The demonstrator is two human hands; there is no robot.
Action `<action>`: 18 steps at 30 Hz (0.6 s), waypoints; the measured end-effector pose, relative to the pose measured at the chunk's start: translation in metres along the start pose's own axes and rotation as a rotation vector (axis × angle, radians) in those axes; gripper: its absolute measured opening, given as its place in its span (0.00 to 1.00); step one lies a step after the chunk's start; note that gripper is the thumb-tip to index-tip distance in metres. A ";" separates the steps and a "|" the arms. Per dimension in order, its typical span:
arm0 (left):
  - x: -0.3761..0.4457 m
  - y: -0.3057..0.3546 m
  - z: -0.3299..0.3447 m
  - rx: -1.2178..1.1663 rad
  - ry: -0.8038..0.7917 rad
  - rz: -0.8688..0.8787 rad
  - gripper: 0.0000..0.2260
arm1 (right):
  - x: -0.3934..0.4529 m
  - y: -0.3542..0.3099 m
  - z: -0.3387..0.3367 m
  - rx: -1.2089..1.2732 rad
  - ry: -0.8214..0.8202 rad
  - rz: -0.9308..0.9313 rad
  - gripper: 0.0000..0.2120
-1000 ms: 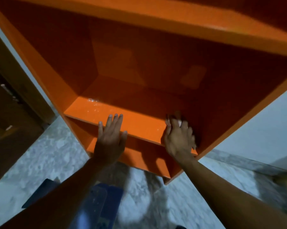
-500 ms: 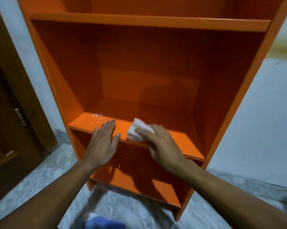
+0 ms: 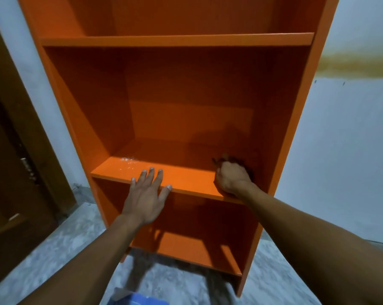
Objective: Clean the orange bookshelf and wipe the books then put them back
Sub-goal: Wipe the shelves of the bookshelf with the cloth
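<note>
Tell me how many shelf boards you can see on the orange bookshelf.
3: an upper board near the top, a middle board under both hands, and a bottom board near the floor. More may sit above the frame.

Orange bookshelf (image 3: 186, 89): upright against the wall, glossy, compartments bare. Middle shelf board (image 3: 186, 179) with wet specks near its left end. Blue book (image 3: 139, 300) flat on floor, nearest.

Orange bookshelf (image 3: 80, 102) on a mottled grey floor (image 3: 60, 249).
Middle shelf board (image 3: 186, 179): left hand (image 3: 145, 194) flat on the front edge, right hand (image 3: 231, 178) at the right end, wet droplets (image 3: 127, 161) rear left.
</note>
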State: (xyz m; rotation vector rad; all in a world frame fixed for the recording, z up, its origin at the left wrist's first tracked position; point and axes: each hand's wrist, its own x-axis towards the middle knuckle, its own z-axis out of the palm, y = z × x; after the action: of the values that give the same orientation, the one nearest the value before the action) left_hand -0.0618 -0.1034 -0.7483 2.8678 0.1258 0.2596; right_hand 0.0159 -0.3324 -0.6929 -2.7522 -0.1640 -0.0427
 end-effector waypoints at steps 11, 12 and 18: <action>-0.002 0.006 -0.010 0.001 -0.072 -0.019 0.29 | -0.065 -0.005 0.020 -0.058 -0.094 -0.637 0.27; -0.003 0.006 -0.010 -0.006 -0.074 -0.025 0.29 | -0.066 -0.006 0.017 0.020 -0.124 -0.681 0.27; -0.006 0.006 -0.011 -0.032 -0.066 -0.031 0.28 | -0.067 -0.011 -0.024 0.392 0.069 -0.547 0.24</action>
State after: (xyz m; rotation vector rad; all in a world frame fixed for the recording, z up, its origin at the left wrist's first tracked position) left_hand -0.0690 -0.1071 -0.7373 2.8366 0.1519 0.1595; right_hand -0.0520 -0.3389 -0.6698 -2.2392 -0.8086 -0.2253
